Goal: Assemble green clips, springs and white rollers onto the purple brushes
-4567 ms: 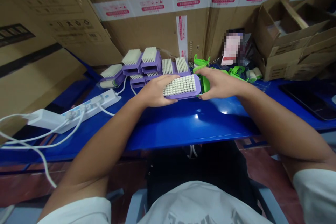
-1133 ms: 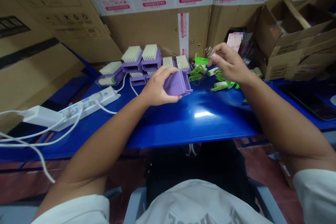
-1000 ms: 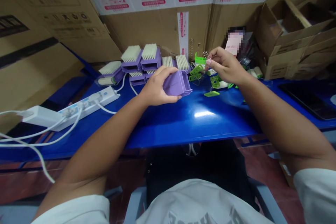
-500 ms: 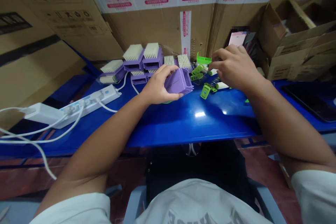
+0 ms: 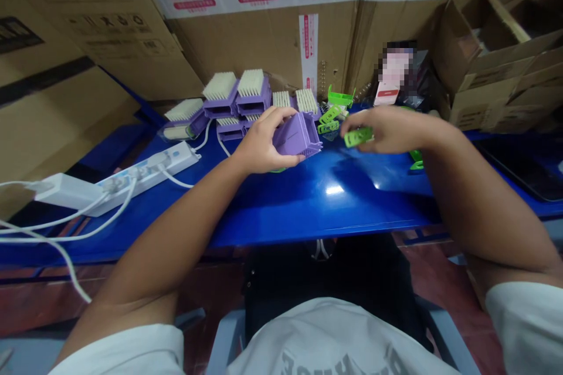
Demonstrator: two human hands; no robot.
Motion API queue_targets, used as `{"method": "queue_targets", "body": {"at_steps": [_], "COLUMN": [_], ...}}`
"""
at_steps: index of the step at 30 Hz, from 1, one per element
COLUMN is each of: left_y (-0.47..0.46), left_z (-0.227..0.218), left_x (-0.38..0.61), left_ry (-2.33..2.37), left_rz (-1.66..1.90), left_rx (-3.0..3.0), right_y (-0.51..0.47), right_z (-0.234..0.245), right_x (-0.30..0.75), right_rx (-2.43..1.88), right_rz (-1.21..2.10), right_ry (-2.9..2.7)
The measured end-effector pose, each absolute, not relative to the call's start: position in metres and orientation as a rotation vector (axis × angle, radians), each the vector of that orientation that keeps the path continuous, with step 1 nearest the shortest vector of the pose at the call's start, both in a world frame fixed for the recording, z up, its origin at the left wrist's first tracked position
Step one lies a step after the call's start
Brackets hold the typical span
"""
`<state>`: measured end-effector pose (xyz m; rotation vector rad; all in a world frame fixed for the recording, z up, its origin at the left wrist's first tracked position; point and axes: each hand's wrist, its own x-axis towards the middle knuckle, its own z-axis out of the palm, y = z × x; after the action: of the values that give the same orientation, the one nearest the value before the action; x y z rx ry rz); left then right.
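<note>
My left hand is wrapped round a purple plastic brush housing, tilted with its hollow side facing right. Bristles show faintly along its lower edge. My right hand, slightly blurred, pinches a green plastic clip just above the table. Between the hands, farther back, lie more green clips beside a green tray-like part. Several purple brushes with cream bristles are stacked behind my left hand. What lies under my right palm is hidden.
A white power strip with plugged-in cables lies on the blue table at the left. Cardboard boxes wall off the back, with an open divided carton at the right. A dark phone-like slab lies at the right edge.
My right hand has come down and nearer from the pile of green parts, and a green clip is now in its fingers. My left hand keeps the purple housing in nearly the same place.
</note>
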<state>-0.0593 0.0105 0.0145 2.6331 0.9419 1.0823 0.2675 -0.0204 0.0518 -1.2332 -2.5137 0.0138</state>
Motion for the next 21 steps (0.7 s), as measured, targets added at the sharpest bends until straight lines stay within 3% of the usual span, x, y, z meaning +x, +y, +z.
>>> {"method": "queue_targets", "body": {"at_steps": [11,21], "left_y": [0.011,-0.009], "left_z": [0.016,0.037], "left_x": [-0.060,-0.058], "left_ry": [0.924,0.897], "left_rz": [1.058,0.604], "left_rx": [2.643,2.605], "right_y": [-0.007,0.034], "right_z": [0.079,0.056], "right_x": [0.288,0.298], "right_rx": [-1.406,-0.930], "right_rz": [-0.061,-0.056], "right_ry": [-1.820,-1.621]}}
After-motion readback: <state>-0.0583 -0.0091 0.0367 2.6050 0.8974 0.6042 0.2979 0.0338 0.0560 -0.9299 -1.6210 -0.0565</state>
